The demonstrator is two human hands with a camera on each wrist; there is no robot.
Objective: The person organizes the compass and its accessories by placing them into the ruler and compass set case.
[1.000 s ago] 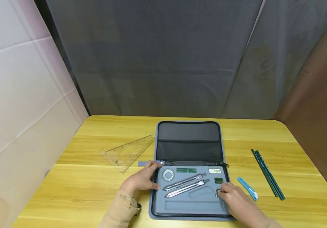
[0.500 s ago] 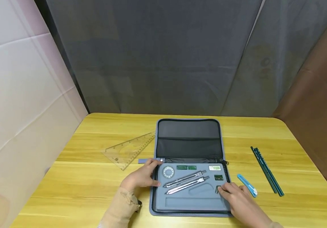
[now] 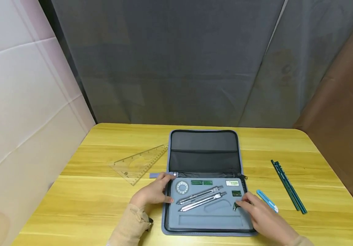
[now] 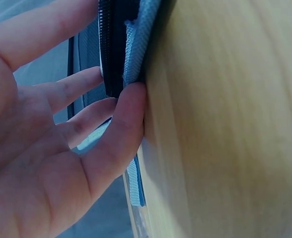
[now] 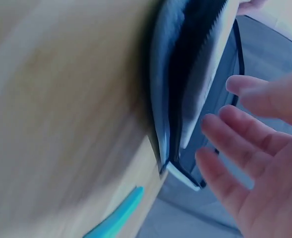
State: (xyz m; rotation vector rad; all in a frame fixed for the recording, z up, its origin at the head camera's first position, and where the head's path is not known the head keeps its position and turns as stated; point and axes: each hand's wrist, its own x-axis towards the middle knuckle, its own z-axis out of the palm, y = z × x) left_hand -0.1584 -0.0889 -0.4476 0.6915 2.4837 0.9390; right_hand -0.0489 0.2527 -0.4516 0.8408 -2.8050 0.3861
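An unzipped drawing-set case [image 3: 205,233] lies flat, its grey-blue tray [image 3: 192,205] holding two silver compasses [image 3: 201,202], a white ring [image 3: 182,187], green blocks [image 3: 201,182], a white-and-green block [image 3: 232,183] and a dark green square [image 3: 236,193]. My left hand [image 3: 152,191] rests at the case's left edge, fingers spread; the left wrist view shows its thumb [image 4: 128,114] against the outer rim near the zip. At the tray's right side my right hand [image 3: 261,217] pinches a small dark shiny piece [image 3: 235,206] between thumb and forefinger. That piece is hidden in the right wrist view.
A transparent set square [image 3: 139,164] lies left of the case. Right of it are a blue utility knife [image 3: 267,201], close beside my right hand, and several dark green pencils [image 3: 288,188]. The case's black lid [image 3: 204,150] is folded back toward the far table edge.
My right hand's fingers and knuckles have shifted slightly, and the small dark piece now sits tilted at the fingertips. The left hand stays in place on the case edge.
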